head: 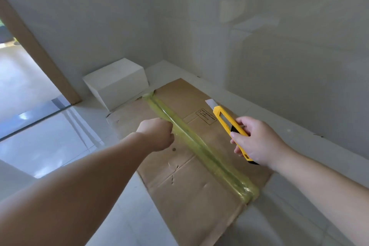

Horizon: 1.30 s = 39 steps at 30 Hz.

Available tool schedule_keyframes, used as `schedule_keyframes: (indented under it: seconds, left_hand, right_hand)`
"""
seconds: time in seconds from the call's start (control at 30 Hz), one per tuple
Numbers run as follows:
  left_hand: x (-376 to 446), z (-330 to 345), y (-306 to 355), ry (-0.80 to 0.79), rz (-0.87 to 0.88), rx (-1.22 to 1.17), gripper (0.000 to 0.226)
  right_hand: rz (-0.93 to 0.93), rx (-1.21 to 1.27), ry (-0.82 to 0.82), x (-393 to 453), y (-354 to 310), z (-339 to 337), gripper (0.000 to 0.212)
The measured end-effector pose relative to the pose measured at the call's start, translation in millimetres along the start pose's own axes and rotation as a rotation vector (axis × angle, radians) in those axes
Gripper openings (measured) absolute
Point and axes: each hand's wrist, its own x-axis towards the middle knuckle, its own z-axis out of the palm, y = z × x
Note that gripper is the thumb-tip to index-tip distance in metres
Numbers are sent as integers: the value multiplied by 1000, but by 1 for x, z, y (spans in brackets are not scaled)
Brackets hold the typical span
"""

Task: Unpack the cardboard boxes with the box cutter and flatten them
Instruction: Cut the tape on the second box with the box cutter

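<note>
Tape strip (199,150) running along brown box (191,191) top, near edge to far corner. Left hand (157,134) gripping it mid-length, lifting. Right hand (257,144) clutching box cutter (229,126), blade out, pointing away, hovering right of strip. Left hand nearer tape.

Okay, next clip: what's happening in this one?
A person is working on a brown cardboard box lying on the tiled floor in a corner. The left hand grips the yellowish tape strip running along the box's seam. The right hand holds a yellow box cutter, blade out, off the cardboard. A white box stands against the wall behind.
</note>
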Motion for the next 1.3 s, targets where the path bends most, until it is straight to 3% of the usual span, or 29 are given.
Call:
schedule_keyframes:
  seconds: [0.37,0.53,0.63,0.83,1.0,1.3]
  left_hand:
    - [110,31,-148,251,-177,-273,19]
    - [123,55,-142,182,-292,-544,29]
    - [122,71,-138,236,-273,-528,31]
    - [137,76,-149,192,-279,-596,34]
    - [153,69,-158,219,-180,-643,26]
    - [165,72,-166,209,-219,-697,22]
  right_hand:
    - [-15,-372,76,97,-102,102,5]
    - [42,-578,89,139,-125,122,3]
    - [51,-669,68,151,-126,138,4]
    - [23,-789,-9,167,-98,166,8]
    - [-16,-761,-21,209,-90,190,9]
    - [-174,-762,16,221,-70,202,31]
